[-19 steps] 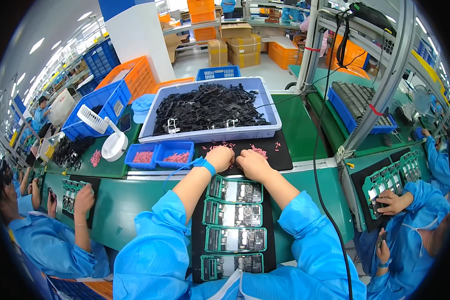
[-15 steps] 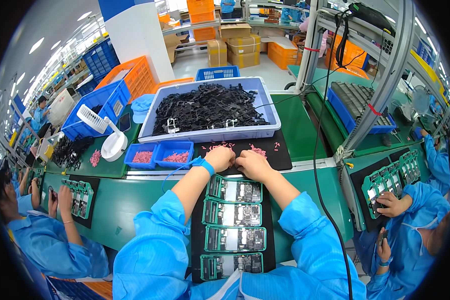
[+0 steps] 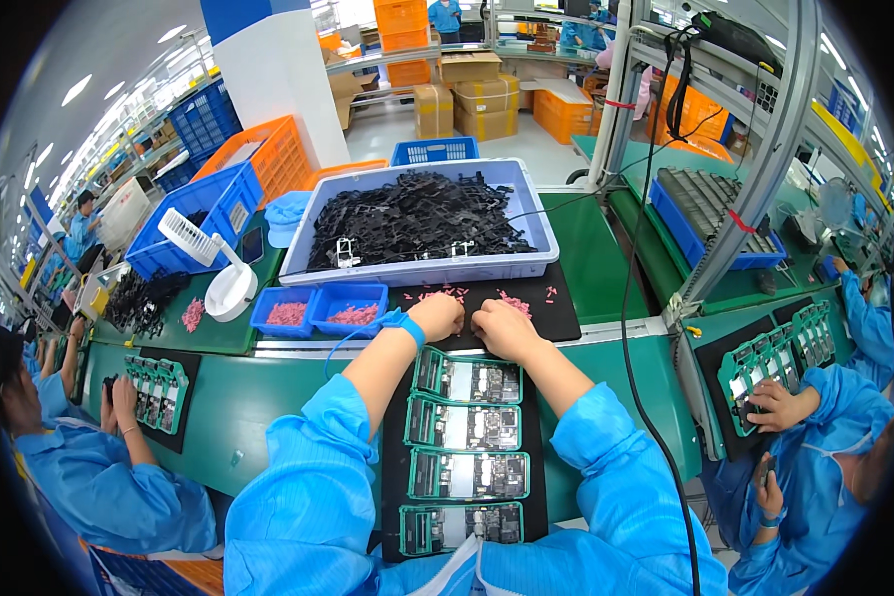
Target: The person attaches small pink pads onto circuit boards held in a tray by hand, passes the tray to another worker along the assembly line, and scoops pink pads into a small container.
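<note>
My left hand (image 3: 435, 317), with a blue band at its wrist, is bent over the black mat (image 3: 562, 320) beside small pink pieces (image 3: 441, 294). Its fingers are curled together. Facing it, my right hand (image 3: 504, 329) has closed fingertips just below another scatter of pink pieces (image 3: 514, 303). Anything pinched in either hand is hidden or too small to make out. Below my hands, several green trays stand in a column, each with a phone-like circuit assembly; the topmost green tray (image 3: 467, 379) lies between my forearms.
A large grey-blue bin (image 3: 427, 271) heaped with black parts stands beyond my hands. Left of them are two blue boxes (image 3: 280, 330) of pink pieces and a white fan (image 3: 231, 291). A black cable (image 3: 634, 377) hangs at right. Co-workers in blue sit on both sides.
My hands have drawn slightly apart over the mat. At left, a co-worker's hands have come together around a dark object. The view has shifted slightly.
</note>
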The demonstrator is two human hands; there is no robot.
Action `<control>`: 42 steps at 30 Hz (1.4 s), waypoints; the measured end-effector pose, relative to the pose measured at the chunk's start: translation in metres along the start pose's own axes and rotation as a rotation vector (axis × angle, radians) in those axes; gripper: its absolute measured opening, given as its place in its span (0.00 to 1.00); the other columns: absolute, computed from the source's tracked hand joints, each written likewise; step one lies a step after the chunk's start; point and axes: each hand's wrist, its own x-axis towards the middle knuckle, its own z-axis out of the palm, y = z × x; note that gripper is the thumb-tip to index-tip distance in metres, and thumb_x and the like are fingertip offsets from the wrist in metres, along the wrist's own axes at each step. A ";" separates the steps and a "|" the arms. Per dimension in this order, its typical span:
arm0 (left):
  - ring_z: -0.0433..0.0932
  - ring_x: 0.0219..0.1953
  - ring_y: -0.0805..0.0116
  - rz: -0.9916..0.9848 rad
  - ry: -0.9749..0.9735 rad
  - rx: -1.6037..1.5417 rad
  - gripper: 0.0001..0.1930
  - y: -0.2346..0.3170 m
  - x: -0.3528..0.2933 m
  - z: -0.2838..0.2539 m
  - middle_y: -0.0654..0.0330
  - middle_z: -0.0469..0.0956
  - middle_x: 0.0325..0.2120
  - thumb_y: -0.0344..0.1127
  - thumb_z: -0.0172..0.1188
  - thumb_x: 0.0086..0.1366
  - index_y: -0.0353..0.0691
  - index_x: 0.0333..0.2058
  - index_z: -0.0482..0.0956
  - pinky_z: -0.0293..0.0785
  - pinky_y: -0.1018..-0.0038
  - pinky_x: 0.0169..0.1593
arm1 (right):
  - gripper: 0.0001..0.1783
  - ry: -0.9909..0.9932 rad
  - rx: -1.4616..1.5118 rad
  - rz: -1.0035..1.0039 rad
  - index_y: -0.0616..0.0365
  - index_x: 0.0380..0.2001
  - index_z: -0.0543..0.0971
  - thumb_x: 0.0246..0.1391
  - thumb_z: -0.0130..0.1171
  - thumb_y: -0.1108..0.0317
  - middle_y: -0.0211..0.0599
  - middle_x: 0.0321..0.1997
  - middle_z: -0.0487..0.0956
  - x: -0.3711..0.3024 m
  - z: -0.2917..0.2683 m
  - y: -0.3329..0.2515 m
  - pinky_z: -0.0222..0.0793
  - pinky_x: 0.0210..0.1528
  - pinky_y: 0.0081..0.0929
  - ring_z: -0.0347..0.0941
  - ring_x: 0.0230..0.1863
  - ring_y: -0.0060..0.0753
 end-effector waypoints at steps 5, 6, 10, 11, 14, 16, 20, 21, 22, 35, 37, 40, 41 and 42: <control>0.79 0.33 0.54 0.012 0.003 0.016 0.06 -0.001 0.000 0.004 0.52 0.80 0.26 0.34 0.62 0.49 0.41 0.27 0.81 0.74 0.63 0.39 | 0.04 -0.064 0.018 0.008 0.55 0.27 0.78 0.44 0.59 0.71 0.39 0.32 0.73 0.005 0.000 -0.004 0.69 0.43 0.36 0.71 0.40 0.43; 0.79 0.33 0.54 0.020 0.001 0.025 0.06 -0.002 0.000 0.004 0.52 0.80 0.26 0.34 0.62 0.48 0.41 0.26 0.81 0.74 0.63 0.39 | 0.03 -0.067 0.007 0.002 0.56 0.25 0.77 0.43 0.58 0.72 0.40 0.32 0.72 0.005 0.001 -0.004 0.69 0.42 0.37 0.70 0.40 0.44; 0.79 0.31 0.53 0.054 0.012 0.041 0.05 0.001 0.001 0.002 0.52 0.80 0.25 0.33 0.62 0.47 0.41 0.24 0.81 0.74 0.62 0.38 | 0.03 -0.078 -0.102 0.013 0.60 0.24 0.75 0.43 0.55 0.72 0.43 0.32 0.73 0.001 0.004 -0.003 0.69 0.43 0.39 0.70 0.40 0.46; 0.79 0.31 0.53 0.052 0.013 0.040 0.05 0.000 0.000 0.002 0.52 0.80 0.25 0.33 0.62 0.47 0.41 0.24 0.81 0.74 0.62 0.38 | 0.03 -0.079 -0.101 0.011 0.60 0.24 0.75 0.43 0.55 0.72 0.43 0.32 0.73 0.000 0.002 -0.005 0.69 0.43 0.39 0.70 0.40 0.46; 0.79 0.30 0.53 0.049 0.038 0.046 0.05 0.001 -0.004 0.001 0.52 0.80 0.23 0.33 0.62 0.46 0.41 0.23 0.81 0.75 0.62 0.37 | 0.05 0.112 -0.023 0.042 0.60 0.25 0.75 0.45 0.54 0.70 0.46 0.32 0.74 -0.014 -0.011 -0.012 0.68 0.44 0.40 0.71 0.40 0.48; 0.79 0.30 0.53 0.037 0.057 0.025 0.04 0.002 -0.004 0.000 0.52 0.79 0.22 0.33 0.62 0.45 0.41 0.21 0.81 0.75 0.61 0.36 | 0.04 0.022 0.024 0.122 0.59 0.24 0.75 0.45 0.55 0.70 0.45 0.31 0.74 -0.030 -0.025 -0.011 0.68 0.44 0.40 0.71 0.39 0.48; 0.78 0.29 0.50 0.016 0.099 0.028 0.05 0.006 -0.009 -0.003 0.49 0.78 0.22 0.31 0.59 0.45 0.39 0.22 0.81 0.75 0.61 0.35 | 0.03 0.132 0.101 0.230 0.58 0.24 0.75 0.45 0.56 0.71 0.43 0.29 0.74 -0.077 -0.040 -0.012 0.68 0.39 0.40 0.71 0.36 0.47; 0.78 0.29 0.49 0.004 0.118 0.016 0.05 0.006 -0.010 -0.004 0.48 0.78 0.22 0.31 0.57 0.46 0.38 0.21 0.80 0.74 0.61 0.35 | 0.03 0.108 0.122 0.268 0.58 0.23 0.75 0.44 0.57 0.70 0.43 0.28 0.73 -0.088 -0.044 -0.015 0.68 0.39 0.40 0.71 0.36 0.47; 0.78 0.29 0.48 0.022 0.174 0.005 0.05 0.006 -0.012 -0.004 0.48 0.78 0.22 0.31 0.57 0.46 0.38 0.22 0.80 0.74 0.60 0.35 | 0.03 0.084 0.144 0.305 0.58 0.23 0.75 0.44 0.57 0.70 0.42 0.27 0.73 -0.100 -0.047 -0.019 0.68 0.38 0.40 0.71 0.36 0.47; 0.78 0.30 0.55 0.329 0.018 -0.257 0.05 0.118 -0.092 0.006 0.54 0.77 0.24 0.33 0.59 0.50 0.39 0.24 0.79 0.74 0.64 0.35 | 0.03 0.055 0.172 0.316 0.58 0.22 0.75 0.42 0.58 0.71 0.41 0.26 0.73 -0.152 -0.042 -0.047 0.68 0.39 0.38 0.71 0.35 0.47; 0.77 0.30 0.54 0.321 0.027 -0.231 0.05 0.127 -0.100 0.016 0.54 0.77 0.24 0.33 0.58 0.50 0.39 0.23 0.79 0.74 0.64 0.36 | 0.03 0.060 0.177 0.324 0.58 0.22 0.75 0.42 0.58 0.72 0.42 0.26 0.73 -0.150 -0.042 -0.047 0.68 0.38 0.38 0.71 0.36 0.47; 0.77 0.33 0.54 0.258 0.111 -0.143 0.05 0.138 -0.109 0.019 0.55 0.77 0.26 0.32 0.56 0.51 0.39 0.23 0.78 0.74 0.63 0.37 | 0.03 0.055 0.161 0.325 0.58 0.22 0.75 0.43 0.58 0.72 0.42 0.28 0.73 -0.151 -0.042 -0.048 0.68 0.39 0.39 0.71 0.36 0.47; 0.77 0.33 0.54 0.242 0.140 -0.140 0.05 0.136 -0.109 0.021 0.55 0.78 0.27 0.32 0.56 0.52 0.39 0.24 0.78 0.74 0.64 0.38 | 0.03 0.074 0.143 0.316 0.58 0.22 0.75 0.44 0.58 0.72 0.42 0.28 0.73 -0.149 -0.041 -0.048 0.68 0.39 0.39 0.71 0.36 0.48; 0.77 0.34 0.55 0.227 0.169 -0.135 0.05 0.134 -0.109 0.023 0.55 0.78 0.27 0.32 0.56 0.52 0.39 0.24 0.79 0.74 0.64 0.39 | 0.02 0.079 0.128 0.304 0.58 0.23 0.75 0.44 0.57 0.72 0.43 0.29 0.73 -0.150 -0.042 -0.050 0.68 0.40 0.39 0.71 0.36 0.48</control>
